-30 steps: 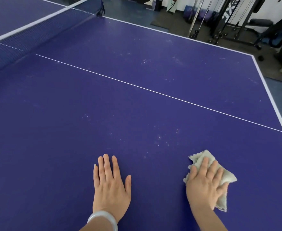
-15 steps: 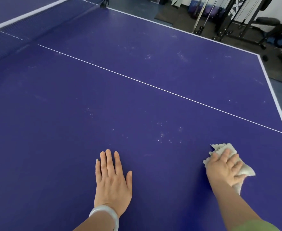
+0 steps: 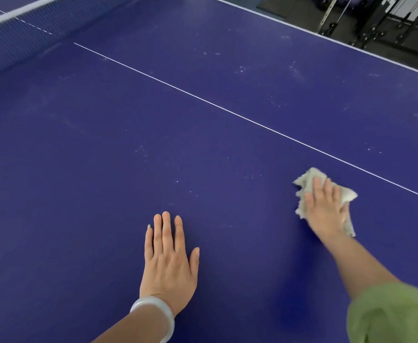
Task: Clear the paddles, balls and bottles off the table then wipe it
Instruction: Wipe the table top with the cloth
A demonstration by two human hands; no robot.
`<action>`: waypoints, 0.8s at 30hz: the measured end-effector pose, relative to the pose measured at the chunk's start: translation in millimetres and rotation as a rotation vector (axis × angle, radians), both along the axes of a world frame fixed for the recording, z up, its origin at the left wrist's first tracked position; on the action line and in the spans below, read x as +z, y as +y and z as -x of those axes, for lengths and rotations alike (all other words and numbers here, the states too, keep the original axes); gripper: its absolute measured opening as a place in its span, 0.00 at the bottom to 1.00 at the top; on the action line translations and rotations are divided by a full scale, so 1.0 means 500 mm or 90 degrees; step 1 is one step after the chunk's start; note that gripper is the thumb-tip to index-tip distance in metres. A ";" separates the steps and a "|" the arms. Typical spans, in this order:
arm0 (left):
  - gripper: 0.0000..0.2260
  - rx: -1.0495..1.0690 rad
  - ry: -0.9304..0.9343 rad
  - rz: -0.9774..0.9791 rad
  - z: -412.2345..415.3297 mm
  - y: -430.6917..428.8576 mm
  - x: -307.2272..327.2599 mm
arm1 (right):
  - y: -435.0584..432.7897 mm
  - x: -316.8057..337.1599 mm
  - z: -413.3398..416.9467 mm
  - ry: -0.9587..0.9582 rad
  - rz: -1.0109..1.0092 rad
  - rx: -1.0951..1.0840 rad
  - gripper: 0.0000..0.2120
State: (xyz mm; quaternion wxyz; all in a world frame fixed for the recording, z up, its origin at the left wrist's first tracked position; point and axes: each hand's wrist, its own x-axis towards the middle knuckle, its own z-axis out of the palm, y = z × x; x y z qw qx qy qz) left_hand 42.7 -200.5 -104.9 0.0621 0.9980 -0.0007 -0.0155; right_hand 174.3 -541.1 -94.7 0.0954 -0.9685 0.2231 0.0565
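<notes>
Head view of the blue desk [image 3: 104, 169] during wiping. The right hand [image 3: 326, 209] lies palm down on a crumpled pale cloth [image 3: 309, 178], fingers nearly straight and close together, pressing it against the surface. The cloth sits right of centre on the near half of the desk, just short of the thin white line [image 3: 227, 111] that runs from far left to near right. Its longer extent runs from a far-left corner to a near-right tail, roughly in line with the forearm; frayed edges show beyond the fingertips and on both sides of the hand. The left hand [image 3: 168, 263] rests flat on the bare desk, well apart from the cloth, fingers straight and pointing away from the person, holding nothing; a pale bangle [image 3: 153, 310] circles its wrist. A green sleeve [image 3: 391, 315] covers the right upper arm. Pale specks [image 3: 250, 175] dot the surface between and beyond the hands. The net [image 3: 17, 43] crosses the far left corner; dark metal frames [image 3: 376, 23] stand beyond the far right edge.
</notes>
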 end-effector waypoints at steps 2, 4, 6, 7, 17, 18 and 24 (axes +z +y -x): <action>0.32 0.001 0.002 -0.002 -0.001 -0.001 0.001 | -0.025 0.007 -0.081 0.003 -0.015 -0.098 0.27; 0.32 0.002 0.006 -0.005 -0.001 -0.001 0.001 | -0.014 0.018 -0.156 0.047 -0.021 -0.127 0.27; 0.32 0.001 0.005 -0.008 -0.001 0.000 0.000 | 0.033 0.031 -0.220 0.069 -0.054 -0.105 0.27; 0.32 0.001 0.005 -0.011 -0.001 0.001 0.000 | 0.067 0.037 -0.247 0.065 -0.068 -0.074 0.27; 0.31 0.006 0.016 -0.023 -0.001 0.004 0.000 | 0.333 0.023 -0.143 0.067 0.030 0.584 0.25; 0.31 0.008 0.016 -0.023 -0.001 0.004 0.000 | 0.290 0.023 -0.141 0.038 0.083 0.583 0.25; 0.32 0.013 0.016 -0.023 -0.001 0.000 0.000 | 0.027 0.029 -0.080 0.035 0.010 -0.061 0.27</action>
